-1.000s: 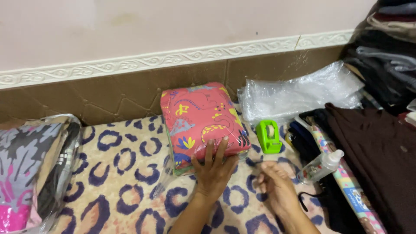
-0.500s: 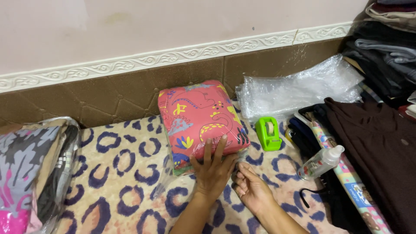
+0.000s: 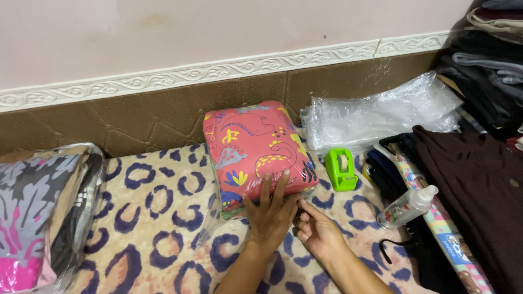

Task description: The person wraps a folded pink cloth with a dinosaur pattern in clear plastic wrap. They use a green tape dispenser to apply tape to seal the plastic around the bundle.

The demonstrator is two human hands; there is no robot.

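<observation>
A pink folded cloth bundle [image 3: 251, 144] printed with dinosaurs, wrapped in clear plastic, lies on the leopard-print mat [image 3: 152, 218] against the wall. My left hand [image 3: 269, 212] lies flat on its near edge, fingers spread and pressing down. My right hand [image 3: 315, 228] sits just right of it, its fingertips pinching the plastic wrap at the bundle's near right corner. A green tape dispenser [image 3: 340, 169] stands right of the bundle.
A pile of clear plastic bags [image 3: 376, 111] lies at the back right. A small clear bottle [image 3: 407, 207] and a patterned roll [image 3: 436, 218] rest on dark clothes [image 3: 479, 185] at right. Bagged folded clothes [image 3: 38, 212] sit at left.
My right hand has moved left from near the bottle to the bundle's near right corner, beside my left hand. The left hand stays on the bundle.
</observation>
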